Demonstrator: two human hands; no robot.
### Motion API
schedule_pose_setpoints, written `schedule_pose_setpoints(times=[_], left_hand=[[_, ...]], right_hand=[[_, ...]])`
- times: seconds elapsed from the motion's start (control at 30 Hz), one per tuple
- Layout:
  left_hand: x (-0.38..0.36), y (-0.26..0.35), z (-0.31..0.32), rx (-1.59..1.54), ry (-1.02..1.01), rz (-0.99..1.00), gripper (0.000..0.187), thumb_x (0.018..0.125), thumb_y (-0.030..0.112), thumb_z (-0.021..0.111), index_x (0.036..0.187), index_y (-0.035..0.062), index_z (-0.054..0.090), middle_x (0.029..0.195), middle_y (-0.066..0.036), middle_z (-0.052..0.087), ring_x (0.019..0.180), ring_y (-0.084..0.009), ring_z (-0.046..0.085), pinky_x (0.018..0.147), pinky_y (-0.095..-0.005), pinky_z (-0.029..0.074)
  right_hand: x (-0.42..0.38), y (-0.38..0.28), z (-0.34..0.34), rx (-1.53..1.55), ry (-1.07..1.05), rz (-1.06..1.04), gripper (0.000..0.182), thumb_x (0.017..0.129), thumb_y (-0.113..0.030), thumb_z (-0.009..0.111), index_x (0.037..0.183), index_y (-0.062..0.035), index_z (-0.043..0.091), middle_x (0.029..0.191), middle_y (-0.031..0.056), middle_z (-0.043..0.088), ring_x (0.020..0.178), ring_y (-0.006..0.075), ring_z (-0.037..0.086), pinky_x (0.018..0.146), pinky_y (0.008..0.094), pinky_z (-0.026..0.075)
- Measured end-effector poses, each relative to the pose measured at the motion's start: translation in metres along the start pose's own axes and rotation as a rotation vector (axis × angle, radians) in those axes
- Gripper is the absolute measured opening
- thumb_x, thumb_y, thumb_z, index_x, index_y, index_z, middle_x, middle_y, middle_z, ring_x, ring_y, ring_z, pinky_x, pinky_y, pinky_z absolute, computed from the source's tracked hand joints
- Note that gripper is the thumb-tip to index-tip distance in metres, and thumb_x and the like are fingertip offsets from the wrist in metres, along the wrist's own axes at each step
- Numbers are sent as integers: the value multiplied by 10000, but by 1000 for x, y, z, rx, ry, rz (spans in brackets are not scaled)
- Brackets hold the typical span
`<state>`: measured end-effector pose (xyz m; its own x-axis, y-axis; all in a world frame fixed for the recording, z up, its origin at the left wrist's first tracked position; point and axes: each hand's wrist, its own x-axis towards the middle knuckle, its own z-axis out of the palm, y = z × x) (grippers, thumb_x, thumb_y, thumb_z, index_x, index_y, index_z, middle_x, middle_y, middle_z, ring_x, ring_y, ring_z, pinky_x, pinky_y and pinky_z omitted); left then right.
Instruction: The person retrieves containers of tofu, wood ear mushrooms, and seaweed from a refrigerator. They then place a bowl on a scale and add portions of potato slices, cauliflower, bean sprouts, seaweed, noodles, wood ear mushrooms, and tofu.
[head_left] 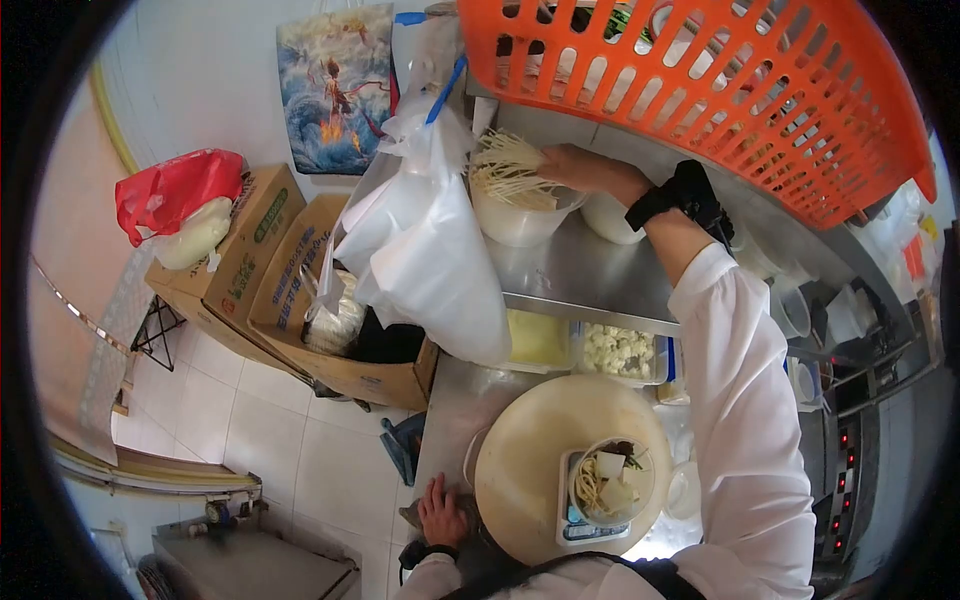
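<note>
My right hand (578, 168) reaches over the steel shelf to a bunch of thin pale strands that look like enoki mushrooms (508, 165). Its fingertips close on the bunch's right side and are partly hidden. Beneath the bunch is a white tub (520, 222). My left hand (441, 514) lies with fingers spread at the counter's edge, holding nothing. Near it, a round cutting board (520, 430) carries a small digital scale (577, 533). On the scale sits a clear bowl (648, 480) with noodle-like strips, white pieces and dark bits.
An orange basket (700, 95) overhangs the shelf. A bundle of clear plastic bags (425, 250) hangs at the shelf's left end. Below the shelf are a container of yellowish food (538, 340) and a cauliflower container (618, 352). Cardboard boxes (240, 265) stand left of the counter.
</note>
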<state>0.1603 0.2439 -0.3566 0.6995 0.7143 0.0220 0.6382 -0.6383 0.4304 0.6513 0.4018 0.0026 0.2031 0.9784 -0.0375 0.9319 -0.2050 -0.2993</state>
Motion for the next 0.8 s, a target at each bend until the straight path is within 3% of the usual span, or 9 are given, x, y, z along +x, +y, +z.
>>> schedule_pose_setpoints(times=[0.17, 0.27, 0.33, 0.47, 0.57, 0.63, 0.67, 0.73, 0.8], left_hand=[[0, 0, 0, -32, 29, 11, 421, 650, 152, 543, 1068, 105, 543, 1373, -87, 336, 1260, -297, 306, 973, -472, 264], [1, 3, -2, -24, 7, -14, 434, 652, 150, 543, 1085, 119, 539, 1375, -87, 331, 1267, -294, 296, 984, -469, 255], [1, 3, -4, -14, -17, -37, 443, 653, 150, 543, 1095, 126, 536, 1377, -86, 328, 1270, -292, 291, 990, -468, 251], [0, 1, -2, -37, -24, -40, 465, 645, 149, 542, 1109, 139, 534, 1377, -84, 328, 1274, -288, 285, 993, -466, 247], [1, 2, -1, -36, -14, -23, 480, 634, 144, 550, 1114, 134, 534, 1378, -97, 320, 1277, -299, 275, 995, -480, 241], [1, 2, -1, -28, -21, -22, 491, 627, 140, 558, 1117, 126, 533, 1381, -113, 310, 1281, -311, 265, 998, -494, 235], [1, 1, -1, -34, -24, -17, 486, 627, 147, 564, 1111, 119, 534, 1382, -113, 309, 1282, -310, 264, 997, -492, 234], [1, 1, 0, -41, -25, -11, 482, 626, 154, 570, 1105, 112, 536, 1382, -113, 309, 1282, -309, 262, 997, -490, 234], [1, 1, 1, -53, -32, -21, 463, 623, 162, 583, 1080, 97, 545, 1387, -113, 302, 1286, -306, 256, 997, -487, 231]], right_hand=[[6, 4, 2, -6, 72, -15, 277, 746, -220, 573, 834, 40, 538, 803, 139, 555, 727, 240, 510, 656, 360, 408], [14, 12, 18, -237, 93, -165, 298, 710, -222, 601, 847, 42, 570, 822, 154, 563, 775, 276, 540, 677, 379, 414], [20, 7, 27, -458, -100, -149, 321, 621, -170, 662, 859, 42, 625, 764, 189, 628, 677, 305, 606, 632, 406, 470], [8, -10, 18, -274, -200, -77, 329, 617, -199, 651, 844, 38, 634, 720, 180, 628, 616, 306, 595, 581, 402, 469], [2, -14, 4, -377, -256, -29, 332, 712, -216, 581, 921, 42, 579, 708, 130, 588, 713, 262, 573, 638, 345, 444], [3, -10, -11, 63, -361, 165, 280, 788, -221, 565, 924, 24, 566, 732, 65, 575, 723, 171, 554, 653, 299, 434], [7, -1, -14, 63, -362, 166, 280, 788, -221, 565, 924, 24, 566, 732, 65, 575, 723, 171, 554, 653, 299, 434], [12, 9, -18, 185, -146, 189, 211, 845, -231, 543, 897, -27, 548, 724, 12, 541, 709, 105, 513, 647, 274, 421], [9, 15, -20, 266, -89, 138, 205, 857, -236, 536, 903, -36, 528, 736, 16, 534, 691, 106, 499, 630, 270, 417]])
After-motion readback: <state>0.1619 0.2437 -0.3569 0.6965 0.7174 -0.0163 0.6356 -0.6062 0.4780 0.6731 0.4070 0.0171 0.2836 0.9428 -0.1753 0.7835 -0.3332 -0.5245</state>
